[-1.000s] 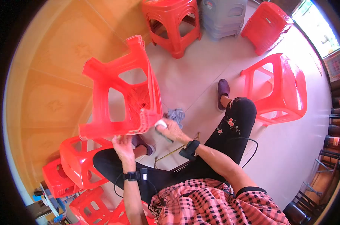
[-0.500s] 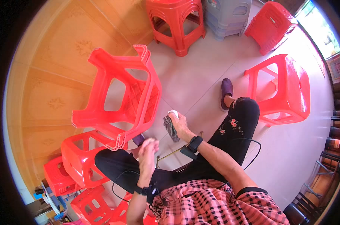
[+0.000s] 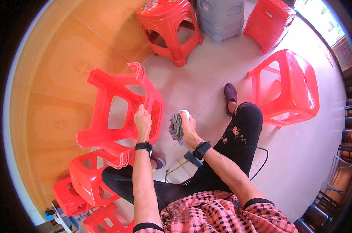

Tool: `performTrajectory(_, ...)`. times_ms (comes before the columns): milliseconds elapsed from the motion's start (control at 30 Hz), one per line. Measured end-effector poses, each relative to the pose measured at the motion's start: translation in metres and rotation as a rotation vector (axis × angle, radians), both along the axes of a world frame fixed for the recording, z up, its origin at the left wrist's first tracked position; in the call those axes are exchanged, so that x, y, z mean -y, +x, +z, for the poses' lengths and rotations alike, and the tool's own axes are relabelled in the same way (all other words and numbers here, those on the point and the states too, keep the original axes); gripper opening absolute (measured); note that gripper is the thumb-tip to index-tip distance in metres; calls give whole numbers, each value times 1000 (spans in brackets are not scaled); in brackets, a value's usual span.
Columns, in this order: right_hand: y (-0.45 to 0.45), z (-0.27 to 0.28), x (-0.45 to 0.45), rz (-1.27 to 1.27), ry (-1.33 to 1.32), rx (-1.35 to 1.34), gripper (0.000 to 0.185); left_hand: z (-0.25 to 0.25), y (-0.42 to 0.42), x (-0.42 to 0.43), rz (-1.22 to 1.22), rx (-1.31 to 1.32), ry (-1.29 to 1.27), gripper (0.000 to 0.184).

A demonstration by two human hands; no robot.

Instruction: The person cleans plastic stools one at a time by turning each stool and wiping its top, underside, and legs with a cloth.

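A red plastic stool point(image 3: 92, 132) lies tipped over, its legs and hollow underside turned toward me. My left hand point(image 3: 143, 121) is over that underside, with its fingers curled together. What they pinch, if anything, is hidden, and I cannot tell whether they touch the plastic. To the right, above the floor, my right hand point(image 3: 189, 128) is closed around a crumpled grey cloth point(image 3: 176, 127). A small white object point(image 3: 185, 113) shows at the top of the same grip; its kind is unclear.
An upright red stool point(image 3: 300, 87) stands at the right. Farther back are a red stool with a patterned seat point(image 3: 172, 35), stacked grey stools point(image 3: 221, 23) and stacked red stools point(image 3: 267, 27). More red stools point(image 3: 92, 182) crowd the lower left, beside the orange tiled wall point(image 3: 55, 89).
My left hand has moved from near my knee up and left to the stool's underside. My right hand keeps the grey cloth in nearly the same place. The view has shifted slightly.
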State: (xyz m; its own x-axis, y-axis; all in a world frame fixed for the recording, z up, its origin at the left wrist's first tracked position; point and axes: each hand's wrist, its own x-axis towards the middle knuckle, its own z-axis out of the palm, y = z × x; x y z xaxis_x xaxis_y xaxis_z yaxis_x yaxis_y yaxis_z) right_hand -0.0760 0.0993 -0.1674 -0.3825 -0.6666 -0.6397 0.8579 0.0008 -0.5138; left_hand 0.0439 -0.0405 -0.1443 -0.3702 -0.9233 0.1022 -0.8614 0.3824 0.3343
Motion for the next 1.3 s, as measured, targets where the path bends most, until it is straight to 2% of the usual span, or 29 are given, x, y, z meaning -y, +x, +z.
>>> performTrajectory(67, 1, -1, -1, -1, 22, -10, 22, -14, 14, -1, -172, -210, -147, 23)
performTrajectory(200, 8, -10, 1, -13, 51, -63, 22, -11, 25, -22, -259, -235, -205, 24)
performTrajectory(267, 11, -15, 2, -55, 41, -106, 21, -1, 27, -35, -301, -232, -78, 24)
performTrajectory(433, 2, -13, 3, -208, 43, -196, 22, 4, 49, -60, -442, -246, 40, 26)
performTrajectory(600, -18, 26, -5, -358, -140, -60, 22, 16, 74, -76, -449, -71, 263, 29)
performTrajectory(667, -23, 51, -11, -343, -188, -68, 25, 21, 71, -82, -376, -329, 189, 31)
performTrajectory(733, -23, 57, -12, -324, -236, -76, 28, 60, 39, -88, -374, -410, 138, 32)
performTrajectory(800, -18, 58, -10, -224, -223, -579, 31, 91, 4, -87, -363, -491, 81, 34)
performTrajectory(867, -18, 66, -12, -168, -179, -635, 35, 109, -27, -81, -518, -367, 7, 28)
performTrajectory(900, -17, 65, -10, -137, -139, -649, 35, 121, -42, -78, -519, -366, 6, 28)
performTrajectory(967, -17, 54, -7, -87, -61, -733, 38, 140, -63, -75, -460, 99, 363, 20)
performTrajectory(1067, -17, 61, -3, -69, -65, -727, 38, 145, -68, -76, -429, 15, 423, 16)
performTrajectory(1100, -19, 70, -5, -32, -50, -678, 39, 138, -65, -77, -431, 23, 421, 16)
performTrajectory(1167, -21, 68, -4, -31, -73, -679, 40, 119, -54, -79, -602, -76, 63, 15)
performTrajectory(1233, -21, 61, 0, -36, -96, -688, 42, 118, -52, -81, -631, -126, 58, 15)
performTrajectory(1300, -20, 55, 4, -97, -136, -811, 40, 117, -54, -80, -657, -184, 59, 15)
